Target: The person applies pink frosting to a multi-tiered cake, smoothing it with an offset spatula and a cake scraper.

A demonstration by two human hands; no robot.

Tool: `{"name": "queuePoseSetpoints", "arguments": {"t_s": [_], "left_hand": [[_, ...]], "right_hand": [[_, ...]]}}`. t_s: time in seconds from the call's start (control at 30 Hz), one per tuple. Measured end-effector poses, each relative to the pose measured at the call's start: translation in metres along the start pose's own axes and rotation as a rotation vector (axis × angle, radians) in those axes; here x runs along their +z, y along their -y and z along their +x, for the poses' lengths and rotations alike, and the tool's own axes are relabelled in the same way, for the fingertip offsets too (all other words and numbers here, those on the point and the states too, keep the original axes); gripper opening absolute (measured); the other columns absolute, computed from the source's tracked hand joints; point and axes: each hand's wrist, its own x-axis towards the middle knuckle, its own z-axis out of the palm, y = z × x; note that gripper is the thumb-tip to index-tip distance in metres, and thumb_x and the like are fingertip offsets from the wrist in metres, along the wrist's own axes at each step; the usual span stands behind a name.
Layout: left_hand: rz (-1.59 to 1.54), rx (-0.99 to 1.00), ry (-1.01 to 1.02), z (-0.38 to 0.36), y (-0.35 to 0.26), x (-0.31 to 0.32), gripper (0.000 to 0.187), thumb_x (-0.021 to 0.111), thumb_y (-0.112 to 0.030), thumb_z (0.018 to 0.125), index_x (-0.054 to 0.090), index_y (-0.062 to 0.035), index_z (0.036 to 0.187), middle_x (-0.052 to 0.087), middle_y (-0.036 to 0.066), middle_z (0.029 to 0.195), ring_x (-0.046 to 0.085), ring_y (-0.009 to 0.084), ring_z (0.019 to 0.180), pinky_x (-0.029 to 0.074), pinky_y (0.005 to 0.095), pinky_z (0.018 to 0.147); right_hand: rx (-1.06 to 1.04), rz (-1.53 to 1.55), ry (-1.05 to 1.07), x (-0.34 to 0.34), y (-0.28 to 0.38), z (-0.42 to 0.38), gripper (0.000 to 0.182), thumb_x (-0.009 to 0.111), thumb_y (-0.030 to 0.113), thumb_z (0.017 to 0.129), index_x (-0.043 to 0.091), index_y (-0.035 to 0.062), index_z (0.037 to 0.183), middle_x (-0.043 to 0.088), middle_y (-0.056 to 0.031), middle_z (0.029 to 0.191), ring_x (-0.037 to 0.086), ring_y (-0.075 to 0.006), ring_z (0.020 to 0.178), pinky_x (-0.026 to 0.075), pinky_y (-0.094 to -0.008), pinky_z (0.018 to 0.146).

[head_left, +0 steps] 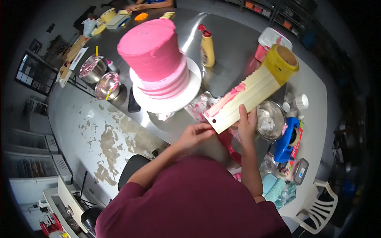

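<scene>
A long flat scraper (242,97) with pink frosting along one edge is in my right hand (248,121), thumb on its face. My left hand (196,134) is beside the scraper's lower corner, fingers curled together; what they hold, if anything, is too small to tell. In front stands a tall pink frosted cake (152,51) on a white round board (192,85). A crumpled, pink-smeared plastic bag (197,107) lies between the cake and my hands. By my right hand sits a metal bowl (276,129) with white cream.
Two smeared metal bowls (93,69) stand left of the cake. Behind are a yellow bottle (207,49) and pink tub (262,51). A yellow roll (282,63), paper cups (300,102) and a blue tape dispenser (286,141) are right. Another person's arms (152,4) show far back.
</scene>
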Motion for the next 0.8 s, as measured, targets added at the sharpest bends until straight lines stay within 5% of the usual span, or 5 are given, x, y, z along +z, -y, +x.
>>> {"name": "queuePoseSetpoints", "arguments": {"t_s": [0.1,0.3,0.5,0.67,0.8], "left_hand": [[0.010,0.089,-0.082,-0.008,-0.011,0.015,0.022,0.052,-0.023,0.086,0.059,-0.0023,0.085,0.058,0.000,0.075,0.051,0.0057,0.067,0.041,0.0205,0.062],[-0.004,0.266,-0.078,-0.007,-0.014,0.003,0.023,0.051,-0.022,0.087,0.059,-0.0007,0.084,0.058,0.002,0.074,0.051,0.0071,0.066,0.042,0.0211,0.061],[0.205,0.263,-0.091,-0.014,-0.003,-0.035,0.024,0.052,-0.020,0.086,0.059,0.0029,0.089,0.060,0.004,0.079,0.053,0.0091,0.069,0.044,0.0225,0.064],[0.227,0.090,-0.111,-0.035,-0.007,-0.094,0.017,0.057,-0.022,0.083,0.059,-0.0054,0.087,0.059,0.000,0.077,0.053,0.0055,0.067,0.036,0.0168,0.046],[0.224,0.049,-0.072,-0.045,-0.017,-0.113,0.017,0.060,-0.018,0.080,0.058,-0.0011,0.083,0.058,0.001,0.075,0.050,0.0050,0.068,0.041,0.0194,0.060]], "right_hand": [[0.020,0.077,0.048,0.022,0.011,-0.012,0.030,0.045,0.012,0.088,0.031,-0.0027,0.110,0.053,-0.0125,0.092,0.059,-0.0158,0.075,0.055,-0.0256,0.052],[0.004,-0.028,0.155,0.041,0.015,-0.026,0.035,0.050,0.007,0.084,0.030,-0.0052,0.110,0.053,-0.0124,0.092,0.059,-0.0150,0.073,0.054,-0.0253,0.058],[-0.190,-0.154,0.126,0.064,0.014,0.011,0.024,0.054,0.007,0.082,0.043,-0.0065,0.099,0.057,-0.0114,0.085,0.059,-0.0121,0.070,0.050,-0.0230,0.051],[-0.181,-0.206,0.139,0.079,0.017,0.028,0.023,0.054,0.004,0.081,0.045,-0.0053,0.100,0.058,-0.0116,0.088,0.060,-0.0138,0.071,0.054,-0.0259,0.058],[-0.153,-0.115,0.048,0.094,0.018,0.018,0.023,0.056,0.006,0.081,0.046,-0.0052,0.098,0.058,-0.0109,0.085,0.060,-0.0132,0.069,0.052,-0.0240,0.054]]}}
